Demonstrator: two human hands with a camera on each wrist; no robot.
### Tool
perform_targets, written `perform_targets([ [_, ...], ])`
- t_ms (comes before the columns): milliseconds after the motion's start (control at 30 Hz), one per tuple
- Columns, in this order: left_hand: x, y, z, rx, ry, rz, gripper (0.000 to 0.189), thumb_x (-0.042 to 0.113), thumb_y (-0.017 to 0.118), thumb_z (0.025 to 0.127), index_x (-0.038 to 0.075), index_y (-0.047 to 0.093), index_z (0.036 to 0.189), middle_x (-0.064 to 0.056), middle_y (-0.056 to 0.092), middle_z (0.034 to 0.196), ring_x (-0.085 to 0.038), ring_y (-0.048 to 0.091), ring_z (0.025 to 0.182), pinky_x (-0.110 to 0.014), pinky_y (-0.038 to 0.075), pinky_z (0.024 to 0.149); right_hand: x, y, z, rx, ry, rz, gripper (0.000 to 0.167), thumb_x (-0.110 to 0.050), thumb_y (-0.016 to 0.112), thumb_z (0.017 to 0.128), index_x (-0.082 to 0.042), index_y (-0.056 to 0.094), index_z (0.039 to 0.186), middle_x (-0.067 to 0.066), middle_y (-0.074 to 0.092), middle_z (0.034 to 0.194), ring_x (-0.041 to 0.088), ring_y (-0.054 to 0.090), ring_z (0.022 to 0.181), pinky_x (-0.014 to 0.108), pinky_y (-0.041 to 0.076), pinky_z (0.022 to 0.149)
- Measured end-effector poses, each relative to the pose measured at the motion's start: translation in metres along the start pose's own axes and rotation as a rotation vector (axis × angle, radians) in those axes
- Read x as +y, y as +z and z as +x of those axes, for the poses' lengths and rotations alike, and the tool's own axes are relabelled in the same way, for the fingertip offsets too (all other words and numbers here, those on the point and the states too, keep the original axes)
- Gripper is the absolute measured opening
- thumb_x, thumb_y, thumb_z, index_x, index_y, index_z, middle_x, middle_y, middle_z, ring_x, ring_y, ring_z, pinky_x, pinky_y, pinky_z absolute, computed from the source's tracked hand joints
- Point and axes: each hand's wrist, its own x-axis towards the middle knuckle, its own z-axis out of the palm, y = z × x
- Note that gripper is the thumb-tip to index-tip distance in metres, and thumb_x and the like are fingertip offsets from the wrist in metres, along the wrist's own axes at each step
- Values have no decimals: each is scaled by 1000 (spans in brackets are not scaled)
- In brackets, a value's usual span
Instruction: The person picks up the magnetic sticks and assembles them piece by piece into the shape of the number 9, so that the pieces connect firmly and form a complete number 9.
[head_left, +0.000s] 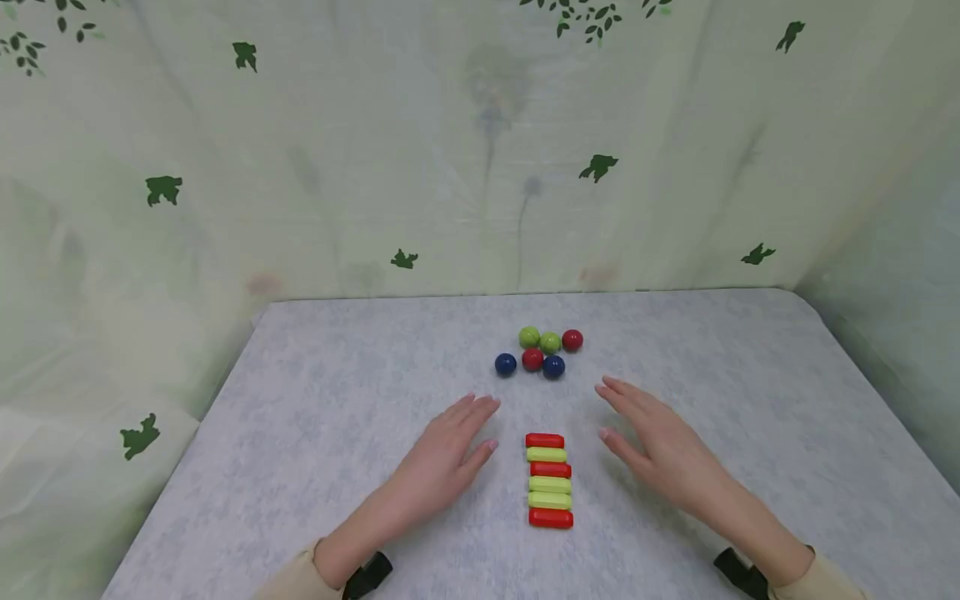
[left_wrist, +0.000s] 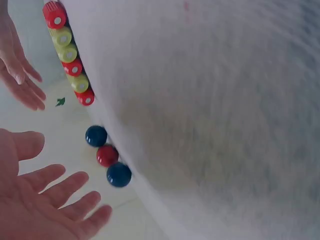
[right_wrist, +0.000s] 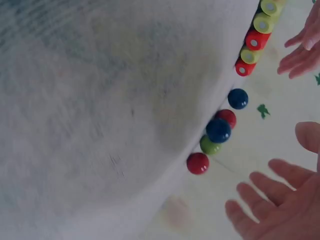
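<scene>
Both hands hover over the table with nothing in them. My left hand point(head_left: 446, 454) lies left of a column of short red and yellow-green rods, its fingers extended and thumb apart. Across the column, my right hand point(head_left: 663, 446) mirrors it, palm facing inward. Neither hand touches a rod. Red rods point(head_left: 551, 518) and yellow-green rods point(head_left: 550, 484) lie side by side; the wrist views show a pale round dot on their ends. Beyond them sit several glossy balls: two blue balls point(head_left: 506, 364), two red balls point(head_left: 532, 359) and two green balls point(head_left: 529, 337).
The grey mottled table point(head_left: 360, 358) ends at a pale curtain point(head_left: 337, 167) with green leaf shapes, which hangs behind it and along the sides. A dark strapped device point(head_left: 367, 575) sits at the left wrist, another dark device point(head_left: 738, 571) at the right.
</scene>
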Motion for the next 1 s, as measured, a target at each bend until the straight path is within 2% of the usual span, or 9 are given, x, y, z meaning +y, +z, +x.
perform_targets([
  [67, 0, 2, 4, -23, -16, -141, 50, 31, 54, 102, 17, 43, 149, 1, 45, 148, -18, 35, 140, -43, 32, 110, 1, 3, 3, -31, -8, 114, 59, -31, 65, 96, -17, 44, 148, 5, 41, 151, 30, 40, 137, 56, 39, 101],
  [167, 0, 7, 11, -62, -73, -363, 42, 25, 56, 101, 14, 52, 142, 0, 54, 138, -17, 49, 126, -41, 42, 102, 0, 10, 9, -98, -1, 254, 51, -26, 64, 97, -16, 49, 144, 3, 50, 145, 27, 46, 132, 52, 43, 100],
  [300, -1, 17, 19, -78, -141, -539, 33, 18, 59, 99, 9, 60, 131, -2, 63, 124, -16, 59, 108, -37, 49, 92, 0, 17, 17, -173, 12, 388, 41, -19, 64, 96, -14, 57, 136, 1, 59, 133, 21, 57, 116, 41, 50, 93],
  [467, -1, 26, 30, -65, -168, -568, 28, 14, 62, 97, 9, 64, 124, -1, 66, 114, -14, 61, 97, -33, 51, 86, 2, 25, 30, -248, 14, 456, 32, -13, 66, 94, -12, 64, 126, -1, 65, 119, 15, 61, 101, 34, 52, 87],
  [633, 4, 33, 40, -94, -125, -555, 28, 7, 62, 94, 6, 65, 121, -1, 66, 107, -13, 60, 87, -29, 50, 80, 4, 31, 41, -313, 10, 453, 26, -15, 66, 95, -15, 67, 120, -7, 65, 109, 13, 59, 93, 33, 50, 84],
  [833, 10, 39, 47, -84, -79, -511, 22, 8, 64, 93, 6, 68, 114, 2, 62, 98, -12, 56, 81, -26, 49, 72, 1, 33, 50, -330, -60, 433, 22, -14, 68, 93, -13, 68, 115, -6, 63, 99, 15, 57, 86, 29, 50, 75],
  [1000, 13, 40, 49, -64, -81, -474, 17, 6, 64, 92, 9, 72, 107, 4, 60, 94, -12, 55, 80, -26, 47, 70, -1, 34, 54, -336, -56, 394, 19, -14, 68, 93, -14, 70, 112, -8, 63, 95, 14, 56, 84, 29, 49, 73],
])
